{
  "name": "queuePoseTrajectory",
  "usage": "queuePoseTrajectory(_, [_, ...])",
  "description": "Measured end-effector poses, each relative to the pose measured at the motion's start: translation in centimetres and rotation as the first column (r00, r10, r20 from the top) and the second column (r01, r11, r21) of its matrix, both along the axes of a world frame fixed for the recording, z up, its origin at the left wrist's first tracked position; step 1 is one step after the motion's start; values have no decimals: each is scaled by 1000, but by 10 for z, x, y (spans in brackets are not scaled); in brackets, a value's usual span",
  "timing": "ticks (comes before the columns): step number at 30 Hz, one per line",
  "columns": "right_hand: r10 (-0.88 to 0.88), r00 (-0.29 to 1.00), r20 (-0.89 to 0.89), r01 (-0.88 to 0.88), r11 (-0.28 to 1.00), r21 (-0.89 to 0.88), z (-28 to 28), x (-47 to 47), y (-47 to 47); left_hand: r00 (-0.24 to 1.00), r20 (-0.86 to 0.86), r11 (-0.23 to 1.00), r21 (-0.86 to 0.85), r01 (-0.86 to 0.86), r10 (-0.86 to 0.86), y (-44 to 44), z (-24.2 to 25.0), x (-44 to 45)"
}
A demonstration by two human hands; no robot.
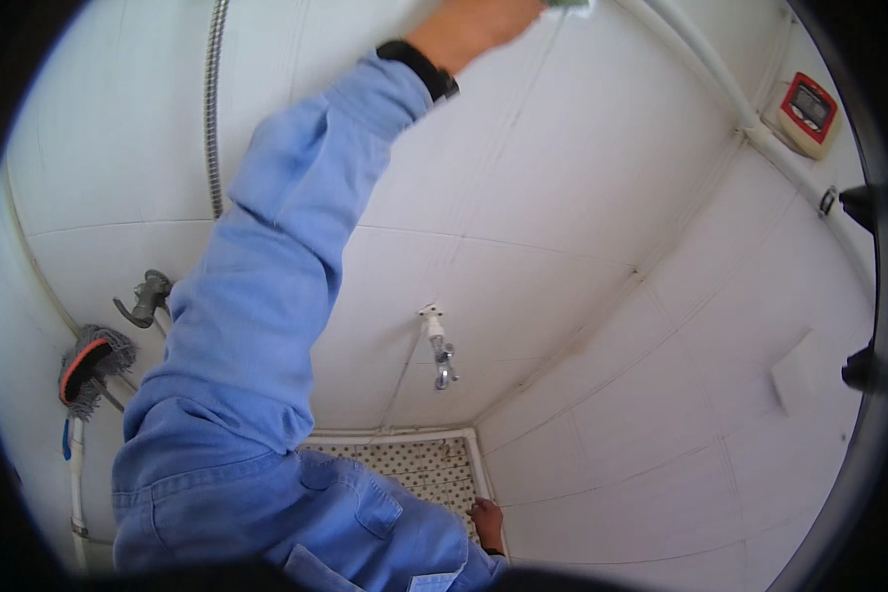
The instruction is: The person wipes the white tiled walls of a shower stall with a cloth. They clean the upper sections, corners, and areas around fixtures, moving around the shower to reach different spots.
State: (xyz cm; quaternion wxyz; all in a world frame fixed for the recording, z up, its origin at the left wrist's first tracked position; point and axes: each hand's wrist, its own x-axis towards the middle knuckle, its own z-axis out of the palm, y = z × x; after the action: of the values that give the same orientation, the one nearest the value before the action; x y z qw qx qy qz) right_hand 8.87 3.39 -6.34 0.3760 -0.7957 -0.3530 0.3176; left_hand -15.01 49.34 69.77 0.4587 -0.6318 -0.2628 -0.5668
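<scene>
My left hand (477,29) reaches up to the top edge of the view, against the white tiled wall (429,170). Its fingers are partly cut off by the frame, and at them shows the edge of a green and white item (571,6), too little of it to name. A black band circles that wrist, below which runs a blue sleeve. Low down, my right hand (487,518) hangs near the right-hand wall above the dotted floor; its fingers look curled, and whether they hold anything is unclear.
A metal tap (441,362) juts from the wall. At left are a valve (148,298), a grey mop head (96,370) and a flexible metal hose (213,103). White pipe (710,70) crosses the upper right beside a red-framed device (809,115). The floor (422,466) has dotted tiles.
</scene>
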Motion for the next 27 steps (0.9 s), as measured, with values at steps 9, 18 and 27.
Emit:
queuePoseTrajectory(9, [191, 981, 30, -183, 969, -166, 25, -84, 55, 899, -391, 973, -192, 132, -199, -33, -200, -22])
queuePoseTrajectory(18, [314, 911, 267, -279, 947, -161, 29, -75, 54, 973, 189, 865, -501, -23, 135, -19, -42, -115])
queuePoseTrajectory(27, [347, 868, 355, -354, 934, -48, 10, -84, 34, 998, -55, 932, -362, 10, -32, -47, -138, -93])
